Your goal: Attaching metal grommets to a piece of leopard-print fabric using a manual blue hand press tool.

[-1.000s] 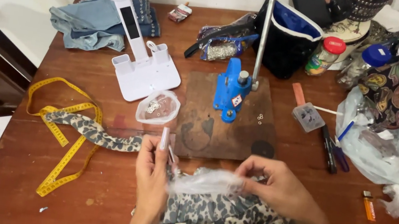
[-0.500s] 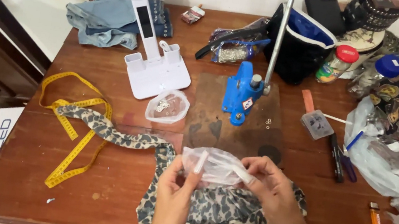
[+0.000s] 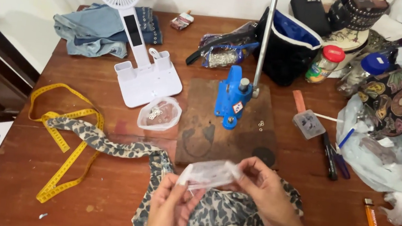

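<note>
Low in the middle of the frame, both hands hold a small clear plastic bag [image 3: 208,173] between them, above a piece of leopard-print fabric [image 3: 226,224] that lies at the bottom edge of the table [image 3: 108,190]. The left hand [image 3: 171,213] rises from the bottom of the frame with its palm turned inward and its fingers pointing up, and its fingertips pinch the bag's lower left end. The right hand [image 3: 266,190] comes in from the lower right, the forearm slanting up toward the centre, fingers curled and closed on the bag's right end. The two hands are close together but do not touch; the bag spans the gap, tilted so that its right end sits a little higher.

A strip of the same fabric runs left from the cloth toward a yellow tape measure [image 3: 61,161] looped at the left of the frame. Just above the hands lies a dark wooden board [image 3: 203,135] with a blue hand press [image 3: 230,99] standing on it, its long lever reaching to the top edge. Left of the board sits a round clear tub [image 3: 159,113] holding small metal pieces, and above that a white desk fan [image 3: 128,26]. An orange lighter [image 3: 370,213] lies at the lower right.
</note>
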